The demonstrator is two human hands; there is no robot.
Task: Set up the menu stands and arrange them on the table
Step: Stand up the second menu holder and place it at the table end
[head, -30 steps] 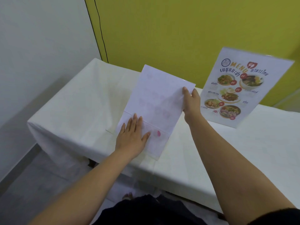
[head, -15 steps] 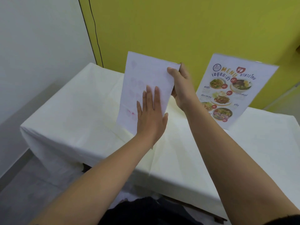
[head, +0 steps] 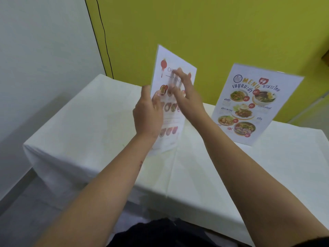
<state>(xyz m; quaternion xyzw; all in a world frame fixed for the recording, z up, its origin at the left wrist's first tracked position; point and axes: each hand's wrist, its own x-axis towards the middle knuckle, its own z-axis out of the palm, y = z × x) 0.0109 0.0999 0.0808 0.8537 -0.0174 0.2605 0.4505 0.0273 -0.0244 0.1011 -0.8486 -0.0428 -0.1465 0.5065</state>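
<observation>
Both hands meet on the second menu stand (head: 170, 104): left hand (head: 147, 114) grips its left edge, right hand (head: 185, 97) lies open and flat across its printed face. Its long axis runs near upright, foot apparently just at the white table (head: 89, 125). Farther right, well apart, the finished stand (head: 256, 104) faces forward

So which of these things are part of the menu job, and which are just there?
Part of the job:
held menu, in the left hand and right hand
standing menu
table

Just there:
cable on the wall
</observation>
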